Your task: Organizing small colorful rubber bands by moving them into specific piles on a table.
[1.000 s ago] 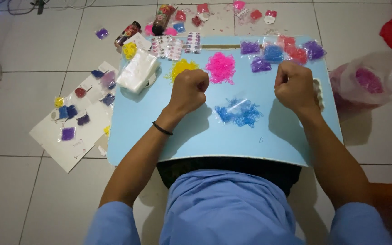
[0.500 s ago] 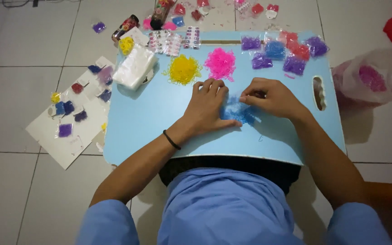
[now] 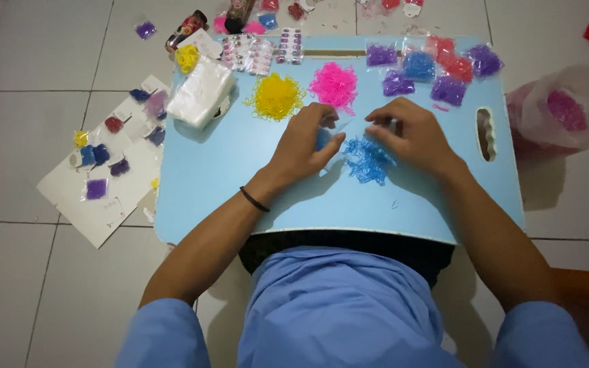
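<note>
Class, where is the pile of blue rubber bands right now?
In the head view, the blue pile lies mid-table, between the left hand and the right hand, below the pink pile.

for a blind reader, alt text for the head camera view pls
Both hands, left hand and right hand, rest on a light blue lap table beside a blue pile of tiny bands. Yellow and pink piles lie behind.

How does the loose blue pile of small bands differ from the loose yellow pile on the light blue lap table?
The blue pile of small bands lies near the table's middle, between the left hand and right hand, which touch it; the yellow pile of small bands lies farther back, untouched. The blue pile is spread thin, the yellow pile denser. Both lie unbagged on the light blue lap table.
</note>
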